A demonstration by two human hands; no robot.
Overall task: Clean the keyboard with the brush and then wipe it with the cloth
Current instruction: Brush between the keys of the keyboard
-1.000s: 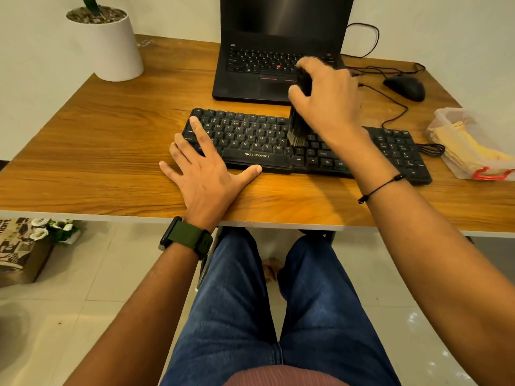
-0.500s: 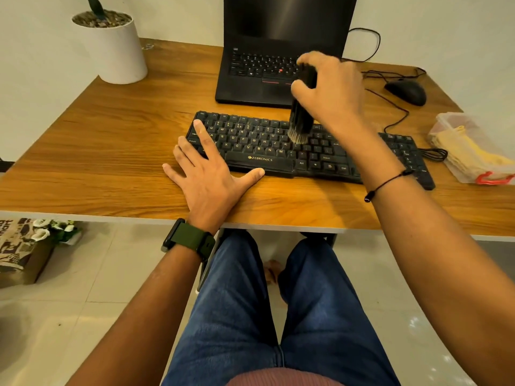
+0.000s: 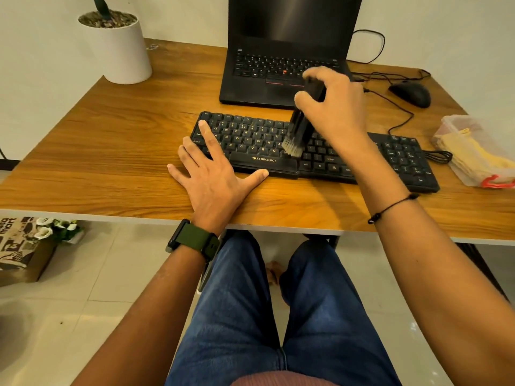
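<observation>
Head view, laptop (image 3: 281,51) behind keyboard (image 3: 362,160), mouse (image 3: 411,93) right

"ZEBRONICS" stands in pale letters on the spacebar of the keyboard (image 3: 315,151). Its keycaps carry letters, with "Alt" and "Shift" legible. The paper bag (image 3: 19,246) on the floor at 9 o'clock reads "mart".

Black brush (image 3: 298,132) upright on black keyboard (image 3: 401,160)

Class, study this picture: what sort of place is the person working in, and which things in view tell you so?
Probably a home desk or small study: a wooden desk carries an open laptop, a separate keyboard and a mouse, with a potted plant at one corner.
</observation>
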